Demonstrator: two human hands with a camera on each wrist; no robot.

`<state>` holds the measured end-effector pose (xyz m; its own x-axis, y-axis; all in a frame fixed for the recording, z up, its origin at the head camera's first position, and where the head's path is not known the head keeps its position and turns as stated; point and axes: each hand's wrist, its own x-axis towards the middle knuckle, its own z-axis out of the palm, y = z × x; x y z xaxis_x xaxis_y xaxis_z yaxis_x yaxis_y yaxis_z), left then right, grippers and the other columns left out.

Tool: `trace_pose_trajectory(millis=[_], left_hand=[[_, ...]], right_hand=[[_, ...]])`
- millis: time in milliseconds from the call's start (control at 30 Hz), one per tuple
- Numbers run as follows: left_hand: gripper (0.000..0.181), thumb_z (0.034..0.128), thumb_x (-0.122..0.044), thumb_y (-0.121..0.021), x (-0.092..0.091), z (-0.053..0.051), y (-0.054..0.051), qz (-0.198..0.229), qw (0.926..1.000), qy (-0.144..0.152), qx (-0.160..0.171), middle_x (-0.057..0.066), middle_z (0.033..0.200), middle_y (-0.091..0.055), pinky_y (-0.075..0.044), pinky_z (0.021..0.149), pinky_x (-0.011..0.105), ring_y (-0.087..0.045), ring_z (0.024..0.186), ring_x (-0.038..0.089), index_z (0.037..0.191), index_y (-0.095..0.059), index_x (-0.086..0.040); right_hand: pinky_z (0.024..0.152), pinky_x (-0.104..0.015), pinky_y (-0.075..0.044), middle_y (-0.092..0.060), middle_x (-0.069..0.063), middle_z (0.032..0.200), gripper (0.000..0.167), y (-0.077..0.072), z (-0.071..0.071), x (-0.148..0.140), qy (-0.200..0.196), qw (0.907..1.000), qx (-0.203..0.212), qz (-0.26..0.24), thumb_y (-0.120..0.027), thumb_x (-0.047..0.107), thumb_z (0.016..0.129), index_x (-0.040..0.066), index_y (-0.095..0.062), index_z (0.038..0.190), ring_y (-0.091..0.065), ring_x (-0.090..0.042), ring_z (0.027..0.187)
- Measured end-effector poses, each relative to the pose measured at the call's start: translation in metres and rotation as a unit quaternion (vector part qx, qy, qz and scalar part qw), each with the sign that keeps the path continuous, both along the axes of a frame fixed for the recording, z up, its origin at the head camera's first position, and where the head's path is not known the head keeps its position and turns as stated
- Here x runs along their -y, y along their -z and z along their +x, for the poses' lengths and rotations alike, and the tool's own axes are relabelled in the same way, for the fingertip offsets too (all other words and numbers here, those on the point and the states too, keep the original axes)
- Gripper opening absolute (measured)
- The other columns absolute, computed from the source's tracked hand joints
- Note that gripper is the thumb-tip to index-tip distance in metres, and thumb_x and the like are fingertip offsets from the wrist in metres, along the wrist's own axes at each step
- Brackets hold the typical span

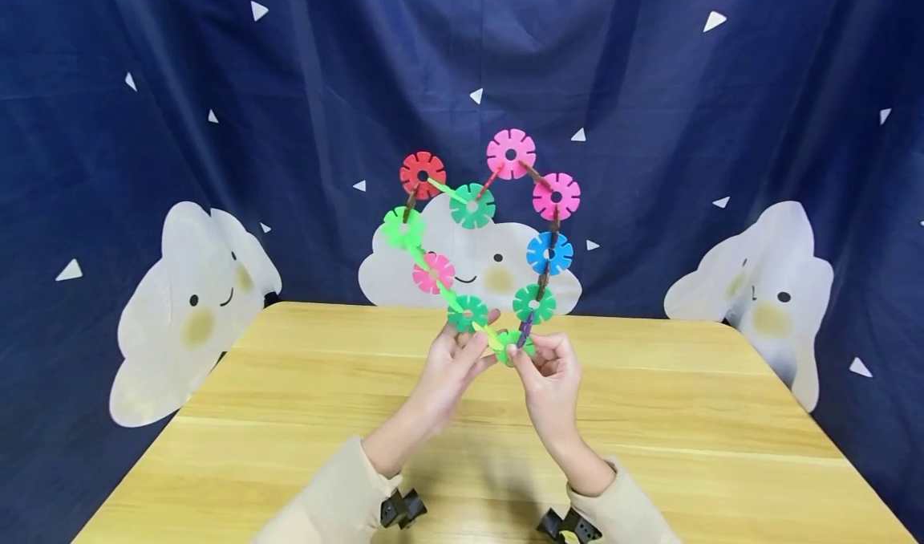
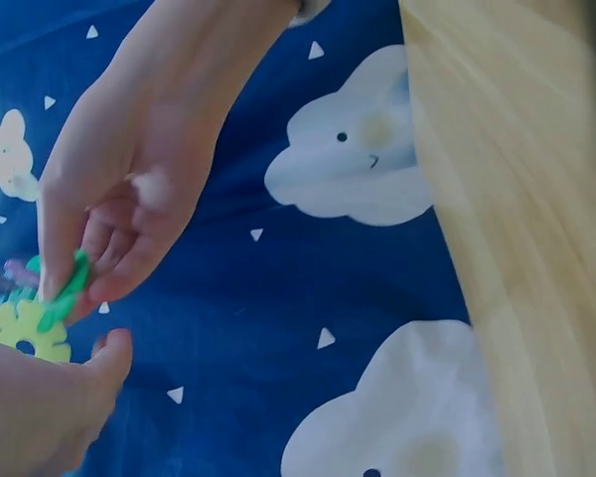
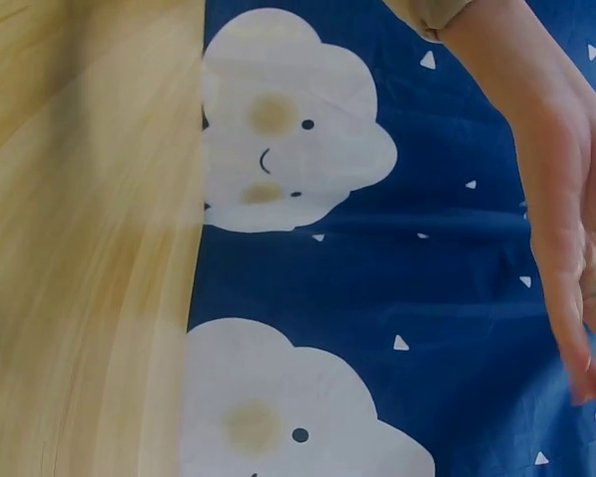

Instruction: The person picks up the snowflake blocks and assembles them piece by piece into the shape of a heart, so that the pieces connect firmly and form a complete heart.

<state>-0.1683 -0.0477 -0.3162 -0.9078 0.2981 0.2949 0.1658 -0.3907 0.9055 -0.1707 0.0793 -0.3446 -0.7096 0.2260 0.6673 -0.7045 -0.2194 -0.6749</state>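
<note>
In the head view, a heart-shaped ring of linked plastic snowflake discs stands upright above the table. Flat-facing red, pink, blue and green discs alternate with discs seen edge-on. My left hand holds the ring at its lower left, by the yellow disc and a teal disc. With thumb and fingers, my right hand pinches the light green disc at the bottom point, beside a purple disc. The left wrist view shows the pinched green disc touching the yellow one; most of the ring is cut off there.
A light wooden table lies below both hands. Behind it hangs a dark blue curtain with white triangles and smiling clouds. Black wrist camera mounts sit at both sleeves.
</note>
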Motion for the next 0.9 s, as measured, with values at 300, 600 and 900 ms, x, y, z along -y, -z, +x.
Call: trace_pose_trajectory(millis=[300,600,900], left_hand=[[0.037,0.0865,-0.002,-0.055,0.006,-0.005,-0.007,-0.056,0.9981,-0.027,-0.005,0.025,0.124,-0.052,-0.039,0.098,0.037,-0.053,0.114,0.024,0.12,-0.04,-0.002],[0.037,0.0928,-0.004,-0.048,0.016,-0.014,-0.012,-0.089,0.9957,0.009,0.024,0.025,0.128,-0.048,-0.041,0.095,0.038,-0.055,0.11,0.019,0.126,-0.035,0.003],[0.037,0.0808,0.003,-0.061,0.009,-0.011,-0.012,-0.071,0.9939,-0.067,0.051,0.006,0.105,-0.062,-0.043,0.092,0.035,-0.059,0.099,0.016,0.117,-0.053,0.004]], right_hand=[[0.059,-0.016,-0.05,-0.066,0.01,0.077,0.03,0.004,-0.002,-0.007,-0.012,0.9991,0.029,0.028,-0.056,-0.016,0.078,0.009,-0.055,0.094,-0.061,-0.002,0.062],[0.062,-0.014,-0.048,-0.065,0.008,0.081,0.033,0.008,-0.006,-0.019,-0.043,0.9867,-0.057,0.146,-0.057,-0.019,0.077,-0.017,-0.047,0.108,-0.062,-0.002,0.071],[0.063,-0.016,-0.051,-0.066,0.01,0.079,0.028,0.007,-0.003,-0.02,-0.012,0.9905,-0.072,0.117,-0.058,-0.022,0.074,-0.018,-0.054,0.101,-0.063,-0.001,0.068]])
